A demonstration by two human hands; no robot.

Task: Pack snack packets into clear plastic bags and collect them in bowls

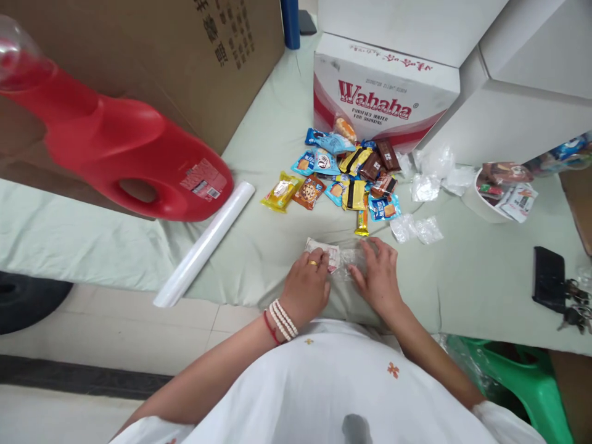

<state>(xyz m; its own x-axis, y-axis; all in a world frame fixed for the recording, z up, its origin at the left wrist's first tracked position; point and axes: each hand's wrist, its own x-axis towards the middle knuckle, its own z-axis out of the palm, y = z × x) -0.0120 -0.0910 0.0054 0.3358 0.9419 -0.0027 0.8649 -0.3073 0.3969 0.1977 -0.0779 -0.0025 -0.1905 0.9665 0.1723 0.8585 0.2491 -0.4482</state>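
Observation:
Near the table's front edge my left hand (305, 280) is closed on a white snack packet with reddish print (322, 248), its fingers curled over the near side. A small clear plastic bag (350, 263) lies flat between my two hands and meets the packet's right end; whether the packet is inside it I cannot tell. On the right, my right hand (382, 274) has its fingers apart, with thumb and forefinger touching the bag's right edge. Beyond them is a pile of wrapped snacks (355, 161). Small clear bundles (425, 188) lie right of the pile.
A Wahaha carton (386, 92) stands behind the snacks. To the left are a red detergent bottle (134, 148), a white roll (206, 243) and a large brown box (152, 55). A white tub of packets (493, 200) and keys with a black case (549, 279) lie right.

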